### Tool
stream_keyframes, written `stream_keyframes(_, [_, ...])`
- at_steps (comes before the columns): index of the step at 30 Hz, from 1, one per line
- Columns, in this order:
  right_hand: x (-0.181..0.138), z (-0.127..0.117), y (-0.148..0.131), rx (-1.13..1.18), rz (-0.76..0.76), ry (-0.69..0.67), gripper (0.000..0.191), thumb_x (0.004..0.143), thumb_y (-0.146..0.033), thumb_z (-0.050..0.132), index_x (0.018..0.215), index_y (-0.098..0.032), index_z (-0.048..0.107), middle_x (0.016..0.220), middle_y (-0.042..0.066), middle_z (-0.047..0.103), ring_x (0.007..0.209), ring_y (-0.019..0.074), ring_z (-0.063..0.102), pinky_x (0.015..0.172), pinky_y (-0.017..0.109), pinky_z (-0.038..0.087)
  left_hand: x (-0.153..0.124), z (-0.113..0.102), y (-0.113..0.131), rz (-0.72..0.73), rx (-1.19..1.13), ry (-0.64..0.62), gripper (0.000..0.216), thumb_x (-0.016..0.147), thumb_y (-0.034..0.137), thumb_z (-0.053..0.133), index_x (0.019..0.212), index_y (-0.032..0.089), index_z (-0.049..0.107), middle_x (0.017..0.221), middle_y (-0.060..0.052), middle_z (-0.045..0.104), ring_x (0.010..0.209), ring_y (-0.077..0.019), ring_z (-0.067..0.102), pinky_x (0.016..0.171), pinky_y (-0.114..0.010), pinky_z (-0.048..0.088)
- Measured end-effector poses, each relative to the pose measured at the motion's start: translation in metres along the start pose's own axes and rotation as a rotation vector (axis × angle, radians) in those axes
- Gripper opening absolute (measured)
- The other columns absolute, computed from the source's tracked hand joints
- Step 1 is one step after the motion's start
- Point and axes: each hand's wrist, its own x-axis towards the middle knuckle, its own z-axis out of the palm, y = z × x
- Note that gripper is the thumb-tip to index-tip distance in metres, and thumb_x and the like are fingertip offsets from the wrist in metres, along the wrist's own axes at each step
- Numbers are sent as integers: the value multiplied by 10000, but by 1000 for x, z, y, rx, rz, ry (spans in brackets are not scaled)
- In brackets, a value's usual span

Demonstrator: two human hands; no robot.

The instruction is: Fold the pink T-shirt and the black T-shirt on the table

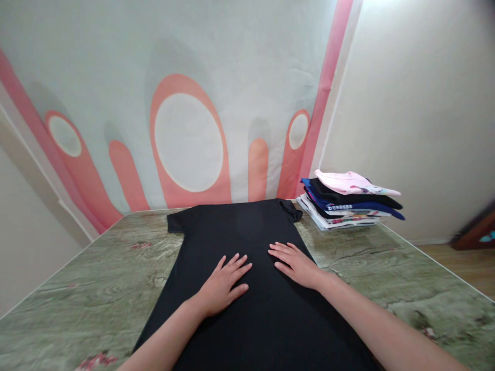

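Note:
A black short-sleeved T-shirt (pixel 247 319) lies spread out on the table, its sleeves toward the far edge and its near end running out of view at the bottom. My left hand (pixel 226 283) rests flat on the middle of the shirt with the fingers spread. To the right of it, my right hand (pixel 294 263) also lies palm down on the cloth, fingers stretched and slightly apart. Neither hand grips the fabric. The right sleeve (pixel 290 210) shows its opening, while the left sleeve (pixel 180 220) lies flat.
A stack of folded clothes (pixel 348 203), with a pink one on top, stands at the table's far right. The wood-patterned table (pixel 96 278) reaches a backdrop (pixel 189 144) with coral shapes. At the far right, a dark wooden item (pixel 477 229) stands on the floor.

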Motion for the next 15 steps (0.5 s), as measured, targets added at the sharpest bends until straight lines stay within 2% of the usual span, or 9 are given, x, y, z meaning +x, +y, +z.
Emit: stream_keyframes(15, [0,1,1,6,-16,7,435,948,-402,388,1374,-324,427,1463,16,391,1375,203,283,1121,476,179,0,-4,4,-6,23,-11,518,960,511,315,1454,377,239,1539,5,231,1416,-238,167,1131,-516,117])
